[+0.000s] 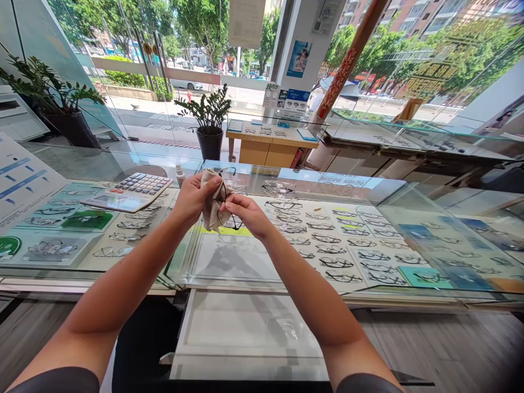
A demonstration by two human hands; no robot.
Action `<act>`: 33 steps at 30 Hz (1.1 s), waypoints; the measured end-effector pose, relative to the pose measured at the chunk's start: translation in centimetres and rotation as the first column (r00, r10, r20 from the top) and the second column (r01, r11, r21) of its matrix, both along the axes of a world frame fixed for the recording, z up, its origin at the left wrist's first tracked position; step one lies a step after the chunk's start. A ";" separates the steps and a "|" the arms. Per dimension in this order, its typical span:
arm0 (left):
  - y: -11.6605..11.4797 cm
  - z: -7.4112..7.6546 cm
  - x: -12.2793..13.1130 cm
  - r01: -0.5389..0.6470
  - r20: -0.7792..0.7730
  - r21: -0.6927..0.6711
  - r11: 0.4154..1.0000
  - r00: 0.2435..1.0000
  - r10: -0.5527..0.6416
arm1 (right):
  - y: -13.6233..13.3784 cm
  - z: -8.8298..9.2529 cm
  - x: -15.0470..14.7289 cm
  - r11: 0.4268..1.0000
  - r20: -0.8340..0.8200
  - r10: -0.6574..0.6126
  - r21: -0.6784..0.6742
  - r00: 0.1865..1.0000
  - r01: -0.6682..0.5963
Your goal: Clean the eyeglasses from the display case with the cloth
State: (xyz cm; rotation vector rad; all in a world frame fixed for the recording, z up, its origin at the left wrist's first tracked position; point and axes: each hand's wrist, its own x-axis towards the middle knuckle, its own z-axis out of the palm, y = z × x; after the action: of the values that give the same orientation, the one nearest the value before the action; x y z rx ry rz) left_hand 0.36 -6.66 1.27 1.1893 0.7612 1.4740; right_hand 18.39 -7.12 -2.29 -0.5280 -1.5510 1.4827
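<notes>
Both my hands are raised above a glass display counter [286, 284]. My left hand [192, 197] grips a beige cleaning cloth [213, 210] that is wrapped round part of a pair of black-framed glasses [233, 222]. My right hand [244, 213] pinches the cloth and the glasses frame from the right side. Most of the glasses are hidden by the cloth and my fingers; a dark rim shows below them.
Rows of glasses [339, 245] lie in trays under the counter glass. A calculator [131, 192] and a small spray bottle [179, 174] stand on the counter to the left. A potted plant [209, 123] and a wooden table [270, 143] stand behind, before large windows.
</notes>
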 end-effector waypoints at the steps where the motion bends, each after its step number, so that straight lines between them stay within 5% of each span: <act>1: 0.1 0.0 0.0 0.007 0.011 0.000 1.000 1.000 -0.007 | 0.0 0.0 0.0 1.000 -0.010 -0.007 -0.014 1.000 0.007; 17: 0.6 0.4 -1.8 0.258 -0.114 0.016 0.966 0.960 -0.255 | -0.3 0.8 0.4 0.973 -0.187 -0.036 -0.231 0.982 -0.009; 22: 0.4 -0.1 -1.3 0.201 -0.166 0.026 0.979 0.967 -0.194 | -0.4 0.6 0.3 0.975 -0.182 -0.014 -0.223 0.983 -0.028; 33: -0.4 -0.1 0.2 -0.121 -0.229 0.200 0.972 0.959 0.166 | -0.7 0.1 -0.3 0.989 -0.099 0.026 -0.140 0.995 -0.040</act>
State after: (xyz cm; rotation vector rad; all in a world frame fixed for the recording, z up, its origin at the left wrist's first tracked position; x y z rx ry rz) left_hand 0.61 -7.09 1.20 1.5042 0.9090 1.5609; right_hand 18.13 -7.80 -2.15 -0.5060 -1.3928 1.6285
